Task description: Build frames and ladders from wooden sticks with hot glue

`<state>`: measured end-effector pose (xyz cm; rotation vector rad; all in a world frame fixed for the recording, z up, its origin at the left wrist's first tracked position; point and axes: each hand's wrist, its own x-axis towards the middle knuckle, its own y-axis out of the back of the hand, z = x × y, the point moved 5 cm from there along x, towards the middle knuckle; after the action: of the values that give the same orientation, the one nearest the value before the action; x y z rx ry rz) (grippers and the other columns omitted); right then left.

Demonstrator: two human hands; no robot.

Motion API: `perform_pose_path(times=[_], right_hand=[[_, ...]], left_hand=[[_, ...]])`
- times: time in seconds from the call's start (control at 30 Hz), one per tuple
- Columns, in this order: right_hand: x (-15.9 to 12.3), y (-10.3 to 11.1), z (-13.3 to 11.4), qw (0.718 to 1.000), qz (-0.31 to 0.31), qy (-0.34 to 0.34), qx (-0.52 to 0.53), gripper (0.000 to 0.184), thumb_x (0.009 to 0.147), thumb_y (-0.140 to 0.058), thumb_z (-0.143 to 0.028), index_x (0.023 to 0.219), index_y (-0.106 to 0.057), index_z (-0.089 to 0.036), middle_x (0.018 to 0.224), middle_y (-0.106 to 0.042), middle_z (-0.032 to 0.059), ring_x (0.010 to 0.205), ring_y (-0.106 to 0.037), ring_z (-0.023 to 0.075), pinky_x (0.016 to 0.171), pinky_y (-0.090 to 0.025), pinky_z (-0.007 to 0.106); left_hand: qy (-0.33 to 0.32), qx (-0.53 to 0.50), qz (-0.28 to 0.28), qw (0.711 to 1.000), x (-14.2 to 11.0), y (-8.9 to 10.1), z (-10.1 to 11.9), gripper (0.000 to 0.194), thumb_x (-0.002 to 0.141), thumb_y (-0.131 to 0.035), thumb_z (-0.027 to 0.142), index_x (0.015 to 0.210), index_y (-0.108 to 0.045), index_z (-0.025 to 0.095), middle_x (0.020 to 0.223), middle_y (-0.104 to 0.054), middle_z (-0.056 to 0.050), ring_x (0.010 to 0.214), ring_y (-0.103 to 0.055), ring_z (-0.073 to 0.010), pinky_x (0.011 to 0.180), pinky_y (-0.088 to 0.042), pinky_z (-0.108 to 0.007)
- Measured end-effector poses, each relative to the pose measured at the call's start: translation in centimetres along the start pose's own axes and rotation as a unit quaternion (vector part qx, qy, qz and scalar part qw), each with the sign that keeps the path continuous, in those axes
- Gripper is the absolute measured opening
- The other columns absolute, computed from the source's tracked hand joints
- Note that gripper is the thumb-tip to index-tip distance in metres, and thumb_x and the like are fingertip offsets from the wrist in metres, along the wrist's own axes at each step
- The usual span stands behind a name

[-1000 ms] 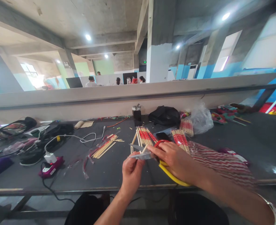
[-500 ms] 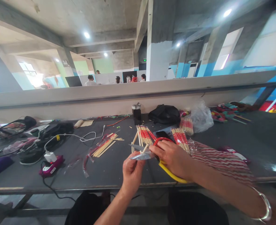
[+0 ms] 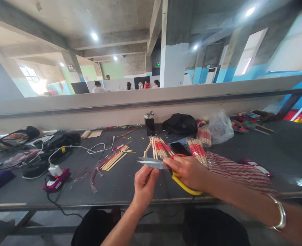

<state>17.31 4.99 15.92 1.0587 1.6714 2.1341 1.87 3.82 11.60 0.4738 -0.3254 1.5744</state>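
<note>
My right hand (image 3: 189,171) grips the red and yellow handles of a pair of scissors (image 3: 153,163); the blades lie together and point left. My left hand (image 3: 143,184) is pinched just under the blades, and what its fingers hold is too small to make out. Behind the hands, bundles of wooden sticks with red wrapping (image 3: 161,147) lie on the dark table (image 3: 120,186). Another bundle (image 3: 197,150) lies to the right, beside a black phone (image 3: 179,148).
Loose sticks and red plastic strips (image 3: 112,161) lie to the left. A white charger with cable (image 3: 54,169), a pink device (image 3: 55,180), black bags (image 3: 180,124) and a clear plastic bag (image 3: 219,128) sit around. Red striped packaging (image 3: 240,172) lies at right. People sit far behind the grey divider (image 3: 140,100).
The scissor blades, apart around a stick a second ago, are now together. The stick end that stood between them is no longer seen. Both hands stayed nearly in place.
</note>
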Motion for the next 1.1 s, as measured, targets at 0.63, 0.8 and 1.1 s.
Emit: perform_pose_path(times=[0.63, 0.8, 1.1], right_hand=[[-3.8, -3.2, 0.5, 0.878, 0.171, -0.299, 0.332, 0.031, 0.083, -0.053, -0.028, 0.113, -0.051, -0.02, 0.079, -0.062, 0.0012, 0.065, -0.062, 0.0136, 0.066, -0.051, 0.025], [-4.5, -5.3, -1.1, 0.871, 0.156, -0.266, 0.383, 0.035, 0.083, -0.052, -0.024, 0.117, -0.047, -0.022, 0.088, -0.063, 0.003, 0.078, -0.065, 0.0152, 0.074, -0.053, 0.028], [-3.6, -6.9, -4.0, 0.834, 0.185, -0.228, 0.468, 0.058, 0.068, -0.059, -0.011, 0.122, -0.045, -0.028, 0.099, -0.063, 0.0015, 0.084, -0.064, 0.0172, 0.073, -0.053, 0.03]], left_hand=[[0.24, -0.463, 0.007, 0.853, 1.3, 0.0, 0.4, 0.019, 0.083, -0.058, 0.024, 0.095, -0.065, 0.011, 0.073, -0.053, -0.001, 0.058, -0.051, -0.0065, 0.052, -0.042, -0.017], [0.284, -0.508, 0.03, 0.812, 1.5, -0.4, -0.1, 0.018, 0.082, -0.058, 0.016, 0.098, -0.064, 0.01, 0.078, -0.058, -0.003, 0.065, -0.056, -0.0082, 0.06, -0.049, -0.017], [0.33, -0.552, 0.129, 0.755, 1.8, -0.8, -0.4, 0.016, 0.085, -0.049, 0.007, 0.093, -0.063, 0.006, 0.082, -0.063, -0.009, 0.074, -0.064, -0.0116, 0.073, -0.056, -0.022]])
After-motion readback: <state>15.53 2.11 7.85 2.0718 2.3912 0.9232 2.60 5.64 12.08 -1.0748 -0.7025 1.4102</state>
